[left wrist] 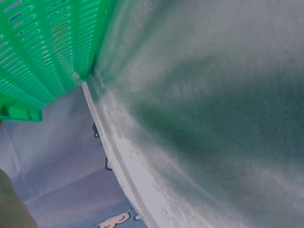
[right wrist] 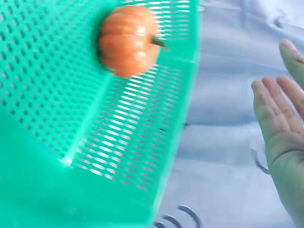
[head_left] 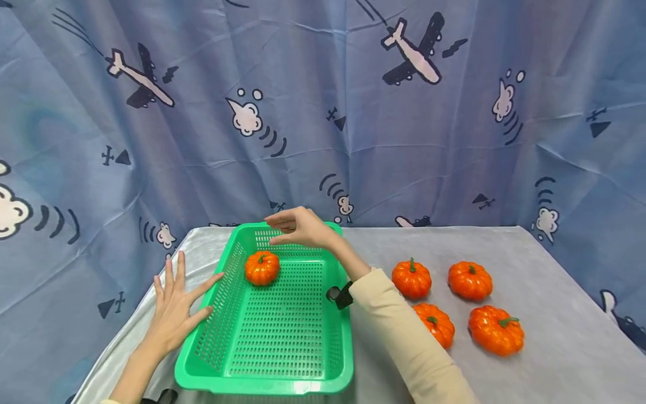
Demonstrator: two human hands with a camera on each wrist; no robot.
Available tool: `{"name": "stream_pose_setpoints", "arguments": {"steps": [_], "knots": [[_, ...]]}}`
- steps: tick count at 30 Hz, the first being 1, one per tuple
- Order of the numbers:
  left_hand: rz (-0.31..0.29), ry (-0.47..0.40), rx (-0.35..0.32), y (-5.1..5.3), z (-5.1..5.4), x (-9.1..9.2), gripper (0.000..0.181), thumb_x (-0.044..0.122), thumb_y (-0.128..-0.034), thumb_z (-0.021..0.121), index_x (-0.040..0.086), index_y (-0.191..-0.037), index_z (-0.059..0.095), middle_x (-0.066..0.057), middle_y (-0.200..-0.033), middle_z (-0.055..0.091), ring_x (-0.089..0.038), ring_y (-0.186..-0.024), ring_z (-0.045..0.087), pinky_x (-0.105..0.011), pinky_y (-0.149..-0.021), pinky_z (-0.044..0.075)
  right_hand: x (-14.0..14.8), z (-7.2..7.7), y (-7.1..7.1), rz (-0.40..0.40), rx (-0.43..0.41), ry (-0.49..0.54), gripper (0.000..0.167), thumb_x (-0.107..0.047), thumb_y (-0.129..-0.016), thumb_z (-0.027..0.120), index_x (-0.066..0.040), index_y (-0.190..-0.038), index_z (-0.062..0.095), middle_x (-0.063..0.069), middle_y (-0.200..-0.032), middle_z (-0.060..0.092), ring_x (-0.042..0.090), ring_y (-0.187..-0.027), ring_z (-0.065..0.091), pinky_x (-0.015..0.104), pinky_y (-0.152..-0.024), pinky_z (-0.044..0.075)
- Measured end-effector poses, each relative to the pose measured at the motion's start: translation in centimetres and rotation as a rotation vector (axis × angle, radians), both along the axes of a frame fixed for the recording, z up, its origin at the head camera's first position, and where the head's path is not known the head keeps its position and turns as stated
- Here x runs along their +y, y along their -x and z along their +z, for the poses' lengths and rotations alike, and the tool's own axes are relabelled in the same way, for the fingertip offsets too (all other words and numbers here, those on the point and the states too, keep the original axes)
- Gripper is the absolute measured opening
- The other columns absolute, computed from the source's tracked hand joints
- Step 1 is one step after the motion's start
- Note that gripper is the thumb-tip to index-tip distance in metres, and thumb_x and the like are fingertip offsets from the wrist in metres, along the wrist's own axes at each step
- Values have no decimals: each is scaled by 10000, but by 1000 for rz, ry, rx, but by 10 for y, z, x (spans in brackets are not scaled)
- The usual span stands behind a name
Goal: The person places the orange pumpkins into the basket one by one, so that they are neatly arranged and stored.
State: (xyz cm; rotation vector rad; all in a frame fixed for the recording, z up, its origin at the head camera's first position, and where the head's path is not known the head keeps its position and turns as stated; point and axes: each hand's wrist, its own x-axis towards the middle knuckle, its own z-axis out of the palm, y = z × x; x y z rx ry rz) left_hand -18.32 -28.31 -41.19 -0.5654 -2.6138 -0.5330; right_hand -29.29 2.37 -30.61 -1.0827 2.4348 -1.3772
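Observation:
A green plastic basket [head_left: 282, 386] with slotted walls stands on the table. One small orange pumpkin [head_left: 262, 268] with a green stem sits in its far left corner; the right wrist view shows this pumpkin [right wrist: 127, 42] against the wall. My right hand [head_left: 303, 227] hovers over the basket's far end, fingers extended and thumb apart, holding nothing. In the right wrist view the same hand [right wrist: 285, 123] has straight fingers. At the basket's left rim is my left hand [head_left: 174, 308], fingers spread, thumb and index at the rim; whether they touch it I cannot tell.
Right of the basket lie several more pumpkins: one at the back [head_left: 411, 279], another farther right [head_left: 470, 280], one partly behind the right sleeve [head_left: 435, 325], and one nearer the front [head_left: 497, 331]. A blue curtain [head_left: 313, 112] with airplane prints hangs behind the grey-covered table [head_left: 565, 348].

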Motion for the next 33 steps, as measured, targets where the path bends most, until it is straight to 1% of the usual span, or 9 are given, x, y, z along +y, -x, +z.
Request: {"name": "stream_pose_setpoints", "arguments": {"steps": [4,9,12,15,19,23,25,28,33], "knots": [[-6,-8,-7,0,-1,0,591,373,-848,597,313,-1424,479,-139,-1574,-202,-385,-1392,-260,-683,-1017,-174,24,14,-14,48,-13,91,457,-80,-829,734,-4,-1262,611,113,-1264,624,202,-1140,608,280,-926,492],[-13,-13,-11,0,-4,1,592,366,-849,605,319,-1425,475,-135,-1577,-198,-391,-1388,-264,-684,-1009,-184,64,22,-34,115,-51,113,479,-17,-818,725,38,-1273,587,147,-1280,605,228,-1141,608,322,-917,502],[-14,-18,-4,-1,-4,1,593,362,-848,604,324,-1425,474,-139,-1578,-189,-394,-1390,-258,-690,-1009,-178,89,23,-46,98,-71,125,480,8,-812,720,42,-1271,585,160,-1282,601,263,-1157,595,364,-930,496],[-17,-26,-9,-2,-3,1,590,350,-849,601,316,-1425,475,-140,-1577,-189,-397,-1388,-257,-684,-1009,-186,115,21,-58,61,-96,150,488,2,-812,721,36,-1278,582,158,-1290,595,268,-1172,584,361,-943,486],[-18,-39,-19,-4,-3,0,589,335,-851,599,309,-1426,475,-135,-1577,-192,-400,-1383,-262,-678,-1003,-201,146,8,-71,47,-126,197,499,-16,-824,714,42,-1296,562,172,-1298,585,255,-1169,586,343,-938,485],[-17,-49,-23,-5,-2,-2,590,340,-855,605,321,-1428,469,-128,-1580,-185,-397,-1384,-263,-690,-994,-201,173,-12,-82,60,-140,224,505,2,-847,683,62,-1322,525,205,-1307,568,246,-1163,590,349,-930,487],[-18,-51,-27,-5,-2,-2,589,346,-858,607,330,-1429,465,-125,-1581,-184,-394,-1384,-264,-686,-993,-207,188,-21,-88,48,-145,229,491,12,-867,655,68,-1333,510,217,-1318,555,225,-1164,590,340,-927,489],[-24,-54,-35,-5,-2,-1,587,352,-861,611,334,-1429,465,-124,-1581,-185,-394,-1383,-267,-677,-992,-219,212,-31,-98,-8,-139,221,476,23,-878,636,80,-1331,503,172,-1311,575,200,-1159,593,321,-917,496],[-31,-62,-34,-3,-2,2,588,356,-859,613,332,-1428,466,-125,-1578,-192,-393,-1382,-269,-671,-988,-228,252,-38,-115,-152,-148,181,440,-1,-881,641,59,-1305,543,17,-1267,629,142,-1136,606,283,-865,523]]}}
